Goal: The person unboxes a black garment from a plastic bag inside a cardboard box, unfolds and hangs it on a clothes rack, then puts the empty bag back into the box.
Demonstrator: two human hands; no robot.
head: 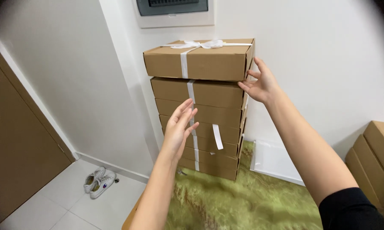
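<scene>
A stack of several flat brown cardboard boxes (200,117) stands against the white wall, tied with white ribbon (184,64) that ends in a bow on top. The top box (213,63) sits slightly askew on the others. My right hand (260,83) is open, its fingers touching the right end of the top box. My left hand (179,127) is open with fingers together, held in front of the middle boxes, near the ribbon; whether it touches them I cannot tell.
The stack rests on a green textured surface (243,200). More brown boxes (375,157) lie at the right edge. A pair of white sneakers (98,181) sits on the tiled floor by a brown door (17,149). A wall panel (175,10) is above.
</scene>
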